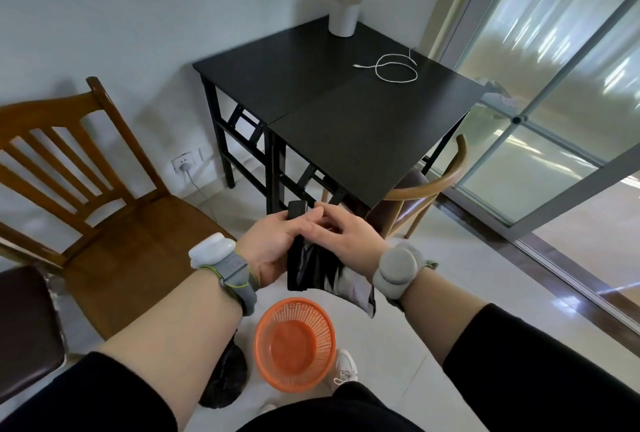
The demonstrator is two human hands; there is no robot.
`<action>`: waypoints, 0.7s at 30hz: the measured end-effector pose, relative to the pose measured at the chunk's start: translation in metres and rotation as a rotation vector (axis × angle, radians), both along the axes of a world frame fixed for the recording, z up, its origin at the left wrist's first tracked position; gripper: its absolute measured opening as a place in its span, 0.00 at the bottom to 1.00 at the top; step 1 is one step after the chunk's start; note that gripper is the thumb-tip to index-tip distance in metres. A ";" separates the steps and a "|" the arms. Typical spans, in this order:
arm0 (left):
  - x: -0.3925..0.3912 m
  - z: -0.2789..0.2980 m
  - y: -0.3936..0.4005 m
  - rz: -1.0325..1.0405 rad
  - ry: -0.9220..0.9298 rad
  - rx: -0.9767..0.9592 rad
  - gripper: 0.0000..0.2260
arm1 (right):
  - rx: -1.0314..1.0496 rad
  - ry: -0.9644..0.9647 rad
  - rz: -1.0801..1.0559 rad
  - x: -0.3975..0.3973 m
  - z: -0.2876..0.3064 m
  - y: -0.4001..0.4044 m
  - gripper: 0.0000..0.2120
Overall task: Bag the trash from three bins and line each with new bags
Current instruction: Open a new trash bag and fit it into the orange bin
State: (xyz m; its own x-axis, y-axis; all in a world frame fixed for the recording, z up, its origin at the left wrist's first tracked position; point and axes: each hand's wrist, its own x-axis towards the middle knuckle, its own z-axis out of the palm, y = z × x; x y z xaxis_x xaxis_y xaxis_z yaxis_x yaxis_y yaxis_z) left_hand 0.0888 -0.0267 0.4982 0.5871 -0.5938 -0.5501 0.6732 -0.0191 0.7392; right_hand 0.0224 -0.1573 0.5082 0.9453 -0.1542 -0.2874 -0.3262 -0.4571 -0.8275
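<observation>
At frame centre, the left hand [268, 248] grips a roll of black bags [297, 212] while the right hand [346, 241] pinches a new bag [322, 276] free. The empty orange bin [294, 341] sits below on the floor, a tied trash bag [225, 383] beside it. Next, likely: tear the bag off, open it, line the bin.

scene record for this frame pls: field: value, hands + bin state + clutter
left hand: left hand grips a roll of black plastic trash bags
right hand: right hand pulls at the loose black bag hanging from the roll
bin: round orange plastic mesh bin on the floor below the hands, no liner, looks empty
filled bag: black bag on the floor left of the bin
table: black table holding a white coiled cable and a white cylindrical container
</observation>
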 end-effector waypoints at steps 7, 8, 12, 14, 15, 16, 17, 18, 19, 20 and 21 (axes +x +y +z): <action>0.009 -0.007 -0.004 0.075 0.140 0.016 0.12 | 0.114 0.202 -0.155 -0.004 0.001 -0.035 0.12; 0.009 -0.009 -0.005 0.068 0.160 0.010 0.12 | 0.172 0.170 -0.217 -0.007 -0.001 -0.041 0.12; 0.005 -0.011 -0.015 0.072 0.222 -0.077 0.12 | 0.307 0.060 -0.350 -0.012 -0.012 -0.056 0.12; 0.003 -0.011 -0.023 0.070 0.208 -0.121 0.11 | 0.240 0.034 -0.409 -0.009 -0.020 -0.060 0.14; 0.002 -0.010 -0.027 0.088 0.205 -0.130 0.10 | 0.163 0.024 -0.453 -0.007 -0.023 -0.063 0.14; 0.002 -0.009 -0.032 0.105 0.199 -0.128 0.10 | 0.072 0.014 -0.501 -0.006 -0.026 -0.067 0.15; 0.000 -0.010 -0.037 0.118 0.181 -0.103 0.11 | -0.016 0.008 -0.546 -0.004 -0.027 -0.072 0.16; -0.003 -0.010 -0.044 0.117 0.145 -0.059 0.12 | -0.087 -0.002 -0.579 -0.004 -0.027 -0.077 0.17; -0.006 -0.009 -0.050 0.108 0.100 -0.010 0.14 | -0.149 -0.011 -0.593 -0.004 -0.027 -0.083 0.18; -0.010 -0.008 -0.057 0.096 0.072 0.028 0.16 | -0.210 -0.012 -0.589 -0.004 -0.028 -0.089 0.18; -0.015 -0.007 -0.064 0.095 0.060 0.059 0.18 | -0.272 0.001 -0.574 -0.005 -0.028 -0.095 0.18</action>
